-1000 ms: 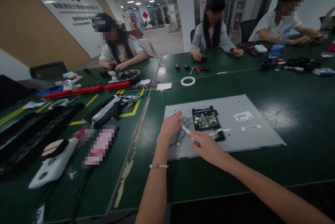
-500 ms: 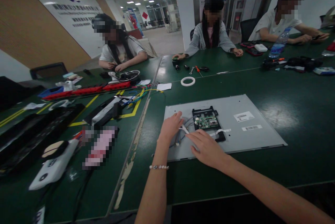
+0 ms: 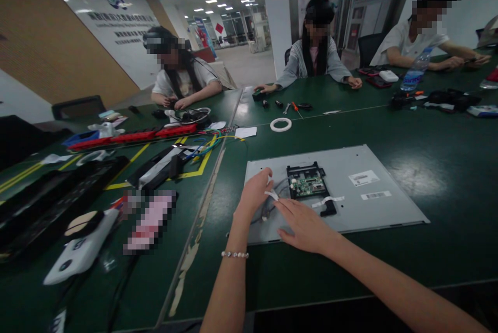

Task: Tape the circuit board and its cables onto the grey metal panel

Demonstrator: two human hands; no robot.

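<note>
A flat grey display panel (image 3: pixel 392 211) lies on the table in front of me, with a green circuit board (image 3: pixel 307 185) in a black bracket on it. Grey cables (image 3: pixel 280 188) run left of the board. A short strip of white tape (image 3: pixel 272 195) crosses them between my hands. At the panel's left side, my left hand (image 3: pixel 253 193) is curled beside the cables and tape; its grip is partly hidden. Stretched fingers of my right hand (image 3: pixel 305 223) touch the tape's near end, its thumb apart. Another white strip (image 3: pixel 327 201) crosses the bracket.
Beyond the panel are a tape roll (image 3: pixel 280 124), a screwdriver (image 3: pixel 297 109) and a wrench (image 3: pixel 287 108). Leftward lie black trays (image 3: pixel 54 198), a white power bank-like device (image 3: pixel 81 252) and a pink-screened phone (image 3: pixel 151 222). Three people sit across the table.
The view has shifted slightly, so most things sit a little lower. My left fingers have drawn back a little from the tape. My right fingers stay at its near end.
</note>
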